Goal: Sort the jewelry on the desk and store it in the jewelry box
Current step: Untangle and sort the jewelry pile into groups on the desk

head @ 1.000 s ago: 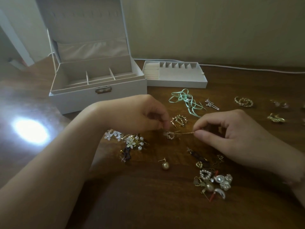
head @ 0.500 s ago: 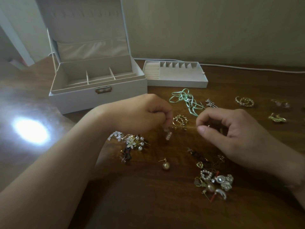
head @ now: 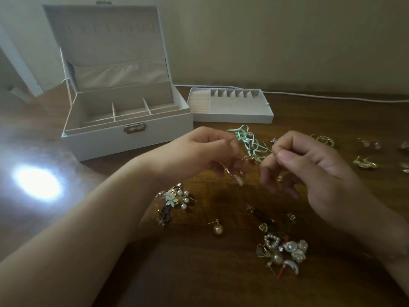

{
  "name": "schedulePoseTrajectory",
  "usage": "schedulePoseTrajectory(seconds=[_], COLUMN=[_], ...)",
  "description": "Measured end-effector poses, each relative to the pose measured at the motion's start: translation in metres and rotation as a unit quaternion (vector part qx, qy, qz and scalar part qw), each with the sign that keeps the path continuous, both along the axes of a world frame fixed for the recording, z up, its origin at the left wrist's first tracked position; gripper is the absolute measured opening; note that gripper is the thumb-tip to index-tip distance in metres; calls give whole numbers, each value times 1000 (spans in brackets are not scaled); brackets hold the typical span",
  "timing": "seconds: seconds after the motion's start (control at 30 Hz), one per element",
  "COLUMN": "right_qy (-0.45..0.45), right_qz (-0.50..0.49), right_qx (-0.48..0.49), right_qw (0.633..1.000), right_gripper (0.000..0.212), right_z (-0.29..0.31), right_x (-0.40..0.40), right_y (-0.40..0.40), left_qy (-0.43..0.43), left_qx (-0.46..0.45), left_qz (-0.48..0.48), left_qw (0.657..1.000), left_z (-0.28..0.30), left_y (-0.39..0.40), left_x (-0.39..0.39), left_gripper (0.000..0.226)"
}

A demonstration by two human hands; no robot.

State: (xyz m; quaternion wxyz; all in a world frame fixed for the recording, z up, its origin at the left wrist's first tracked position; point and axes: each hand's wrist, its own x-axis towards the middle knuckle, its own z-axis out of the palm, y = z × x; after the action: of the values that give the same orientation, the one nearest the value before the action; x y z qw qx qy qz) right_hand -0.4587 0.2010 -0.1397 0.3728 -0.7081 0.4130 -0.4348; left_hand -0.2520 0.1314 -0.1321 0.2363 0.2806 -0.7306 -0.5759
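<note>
Both hands are raised over the wooden desk point(head: 199, 280). My left hand point(head: 199, 155) pinches a small gold earring with a pearl drop point(head: 236, 179) that hangs below its fingers. My right hand point(head: 309, 165) pinches the other end of a thin gold chain point(head: 256, 157) that stretches between the two hands. The white jewelry box point(head: 124, 134) stands open at the back left, its compartments bare. Its removable tray point(head: 232, 116) lies on the desk to the right of it.
Loose jewelry lies scattered: a flower-and-pearl cluster point(head: 177, 197), a pearl stud point(head: 218, 229), a pearl heap point(head: 281, 251), a mint ribbon piece point(head: 245, 138), gold earrings point(head: 365, 162) at the right. A white cable point(head: 332, 98) runs along the wall. A bright glare spot point(head: 37, 185) lies at the left.
Both hands have lifted off the desk with the piece. The pearl earring, which lay on the desk between the fingers, now dangles under my left hand and the chain is pulled taut.
</note>
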Motion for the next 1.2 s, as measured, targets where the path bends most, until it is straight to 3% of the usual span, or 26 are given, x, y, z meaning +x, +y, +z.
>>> schedulePoseTrajectory(seconds=[0.27,0.63,0.8,1.03,1.2], right_qy=[-68,11,-3,-147,-127], right_qz=[-2,10,-13,-9,-19], right_qx=[-2,35,47,88,85], right_qw=[998,999,999,985,988], right_gripper=[15,13,14,9,12], right_z=[5,7,7,10,8], right_x=[-1,-1,2,2,1], right_y=[0,2,2,2,2], left_qy=[88,147,187,215,230], left_qx=[87,134,173,153,99], left_qz=[12,-22,-74,-66,-5], left_qw=[992,980,964,962,968], left_z=[3,-1,-1,-1,2], left_y=[2,0,1,4,4], left_x=[-4,-5,-3,-6,-7], left_gripper=[30,18,17,15,16])
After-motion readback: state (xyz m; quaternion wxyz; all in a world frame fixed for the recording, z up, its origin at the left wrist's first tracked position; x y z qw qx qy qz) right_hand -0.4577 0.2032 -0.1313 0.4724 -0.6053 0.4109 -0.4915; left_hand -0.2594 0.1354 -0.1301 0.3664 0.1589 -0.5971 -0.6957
